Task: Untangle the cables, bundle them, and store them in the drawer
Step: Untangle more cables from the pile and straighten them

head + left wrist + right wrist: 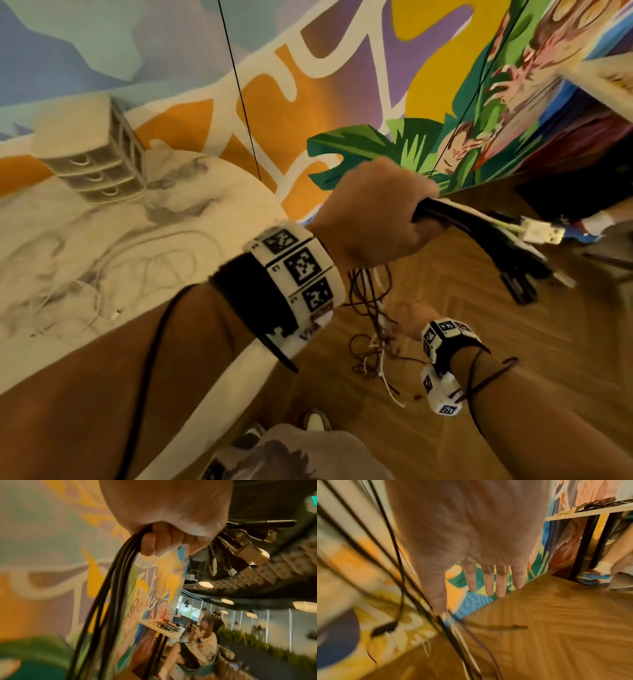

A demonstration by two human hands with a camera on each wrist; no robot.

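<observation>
My left hand [376,212] is raised in a fist and grips a bundle of black and white cables [106,601]. Their plug ends [534,234] fan out to the right of the fist [171,540], several USB connectors [240,550] among them. The cables hang below the fist into a loose tangle [373,346] above the floor. Lower down, my right hand [407,323] is beside the hanging strands, its fingers [488,581] straight and holding nothing; the cables [447,628] run past the thumb. A small white drawer unit [92,161] stands on the round table [205,212].
A thin white cable [102,301] lies loose on the table. A painted mural wall [342,102] is behind, with wooden floor [445,428] below. Another table edge [596,82] is at upper right, and a person's foot [596,222] beneath it. A person sits further off [204,642].
</observation>
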